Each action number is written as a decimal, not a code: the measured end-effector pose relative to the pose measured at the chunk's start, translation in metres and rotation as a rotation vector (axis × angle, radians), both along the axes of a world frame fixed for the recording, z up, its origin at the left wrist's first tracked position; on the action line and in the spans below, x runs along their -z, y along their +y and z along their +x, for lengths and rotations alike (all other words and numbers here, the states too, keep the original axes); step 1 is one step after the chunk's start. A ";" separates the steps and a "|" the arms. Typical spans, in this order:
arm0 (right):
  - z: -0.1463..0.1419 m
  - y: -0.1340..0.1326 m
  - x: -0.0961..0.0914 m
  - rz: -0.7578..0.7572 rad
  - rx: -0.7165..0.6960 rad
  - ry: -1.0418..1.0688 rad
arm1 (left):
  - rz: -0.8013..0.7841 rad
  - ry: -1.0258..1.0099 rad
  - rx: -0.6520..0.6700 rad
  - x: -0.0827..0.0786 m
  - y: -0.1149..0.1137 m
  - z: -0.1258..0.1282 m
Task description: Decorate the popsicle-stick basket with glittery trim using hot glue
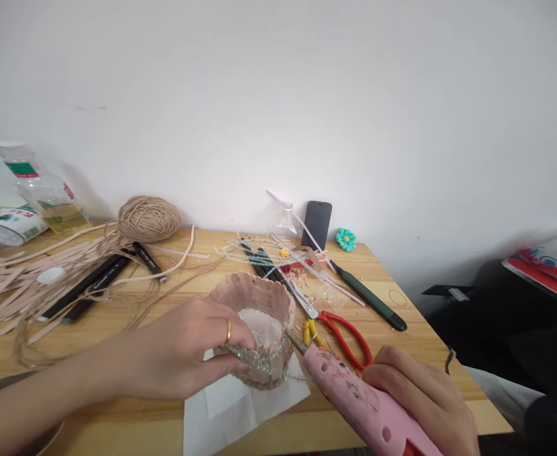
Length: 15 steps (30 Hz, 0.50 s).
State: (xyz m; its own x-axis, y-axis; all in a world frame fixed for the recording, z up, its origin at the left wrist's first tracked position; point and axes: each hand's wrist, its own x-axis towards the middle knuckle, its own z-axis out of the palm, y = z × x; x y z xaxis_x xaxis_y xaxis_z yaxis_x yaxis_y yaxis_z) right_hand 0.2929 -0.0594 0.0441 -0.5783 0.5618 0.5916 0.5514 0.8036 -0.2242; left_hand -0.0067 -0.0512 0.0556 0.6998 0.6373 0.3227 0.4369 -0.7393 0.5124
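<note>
My left hand (188, 351), a ring on one finger, grips the near rim of a small woven basket (259, 304) and pinches a glittery bead string (264, 358) against its side. The basket stands on a white sheet of paper (231, 408). My right hand (423, 396) is closed round a pink hot glue gun (359, 402), whose metal nozzle touches the basket's right side by the bead string.
Red-handled scissors (349, 339) lie right of the basket. Behind are a green-handled knife (371, 297), a phone (317, 223) leaning on the wall, a twine ball (149, 218), black markers (98, 282), pale strips (3, 278), a plastic bottle (41, 190) and a teal flower (345, 239).
</note>
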 end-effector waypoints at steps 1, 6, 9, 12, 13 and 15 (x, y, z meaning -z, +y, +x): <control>0.001 0.000 0.001 -0.005 -0.001 0.004 | 0.003 -0.002 0.005 0.000 0.000 0.000; 0.003 0.000 0.008 0.019 -0.026 -0.006 | 0.021 -0.044 0.025 0.001 -0.001 0.000; 0.003 -0.001 0.009 0.049 -0.054 -0.011 | 0.052 -0.071 0.034 0.002 0.000 0.001; 0.003 -0.001 0.008 0.043 -0.066 -0.022 | 0.072 -0.043 0.034 0.002 0.000 0.001; 0.003 -0.001 0.008 0.033 -0.064 -0.032 | 0.080 -0.041 0.033 0.001 0.000 0.001; 0.004 -0.001 0.007 0.015 -0.057 -0.049 | 0.076 -0.037 0.031 0.001 0.000 0.001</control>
